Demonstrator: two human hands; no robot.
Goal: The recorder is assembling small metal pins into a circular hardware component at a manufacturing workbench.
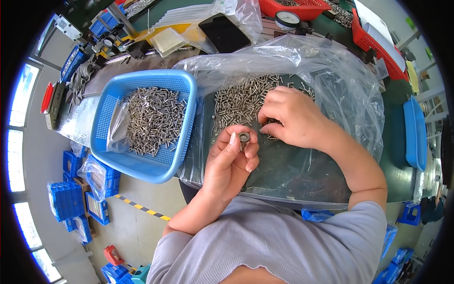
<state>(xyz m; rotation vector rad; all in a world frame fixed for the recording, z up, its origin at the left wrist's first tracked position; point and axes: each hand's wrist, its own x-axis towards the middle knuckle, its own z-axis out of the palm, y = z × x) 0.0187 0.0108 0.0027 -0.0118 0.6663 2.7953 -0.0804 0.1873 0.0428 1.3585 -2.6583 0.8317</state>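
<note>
My left hand point(231, 154) is closed around a small round metal ring gauge point(244, 137), held upright between thumb and fingers above the table's near part. My right hand point(293, 116) reaches into a loose pile of small metal pins point(241, 102), its thumb and fingertips bent together at the pile's near edge. Whether a pin sits between those fingertips is hidden. The pile lies on a clear plastic sheet point(350, 90) spread over the dark green table. Left of my hands stands a blue plastic basket point(137, 165) with many similar pins point(156, 120) in it.
Behind the pile lie a black phone point(224, 33) and a dial gauge point(287, 20). Red baskets point(378, 49) stand at the back and far right, a blue tray point(414, 132) at the right edge. Measuring stands point(113, 35) occupy the back left. Blue crates point(66, 199) stand on the floor.
</note>
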